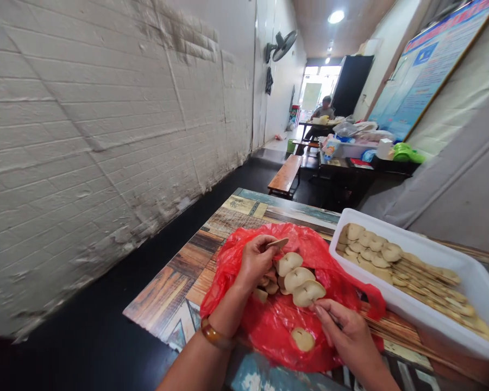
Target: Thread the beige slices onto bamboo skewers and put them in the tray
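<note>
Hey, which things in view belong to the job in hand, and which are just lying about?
Seem part of the job: left hand, pinching a pale slice; right hand, pinching the end of a row of slices; red bag; white tub of more slices.

Seem just around: wooden bench; wall fan; bright green item; wall poster.

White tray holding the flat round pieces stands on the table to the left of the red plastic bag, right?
Not quite: the head view shows the white tray, holding the flat round pieces, on the right of the red plastic bag.
</note>
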The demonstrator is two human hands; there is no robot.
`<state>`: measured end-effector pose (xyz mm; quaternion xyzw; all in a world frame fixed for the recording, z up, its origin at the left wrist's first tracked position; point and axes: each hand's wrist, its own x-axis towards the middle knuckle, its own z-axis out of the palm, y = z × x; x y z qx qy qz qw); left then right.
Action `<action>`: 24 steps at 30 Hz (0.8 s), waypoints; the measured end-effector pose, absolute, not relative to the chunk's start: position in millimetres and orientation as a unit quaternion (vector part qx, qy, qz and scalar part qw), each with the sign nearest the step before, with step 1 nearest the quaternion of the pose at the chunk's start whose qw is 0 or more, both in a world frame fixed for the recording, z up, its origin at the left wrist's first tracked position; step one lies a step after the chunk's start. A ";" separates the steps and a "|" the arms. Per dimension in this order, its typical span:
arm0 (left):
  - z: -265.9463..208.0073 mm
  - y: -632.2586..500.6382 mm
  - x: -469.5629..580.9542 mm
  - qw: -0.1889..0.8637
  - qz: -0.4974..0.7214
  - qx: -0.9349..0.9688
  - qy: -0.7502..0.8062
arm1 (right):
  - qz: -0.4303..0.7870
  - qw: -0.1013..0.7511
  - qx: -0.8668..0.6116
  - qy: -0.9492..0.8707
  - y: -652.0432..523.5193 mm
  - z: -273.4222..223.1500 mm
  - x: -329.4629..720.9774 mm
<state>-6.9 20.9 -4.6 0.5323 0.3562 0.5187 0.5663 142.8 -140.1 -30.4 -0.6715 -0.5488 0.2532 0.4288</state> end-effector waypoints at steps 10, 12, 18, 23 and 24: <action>-0.1 16.6 -9.1 0.597 0.489 0.528 0.353 | 0.263 0.390 -0.665 -0.580 -137.1 -31.2 147.9; 0.4 16.1 -8.9 0.612 0.494 0.513 0.345 | 0.263 0.386 -0.670 -0.576 -139.0 -31.3 147.5; 5.4 12.0 -10.1 0.694 0.492 0.427 0.306 | 0.257 0.385 -0.691 -0.555 -143.7 -36.8 147.6; 4.8 11.3 -11.3 0.733 0.475 0.387 0.295 | 0.253 0.369 -0.687 -0.573 -141.7 -41.0 154.6; 3.9 11.7 -11.6 0.734 0.474 0.385 0.296 | 0.253 0.366 -0.685 -0.577 -141.3 -41.3 156.0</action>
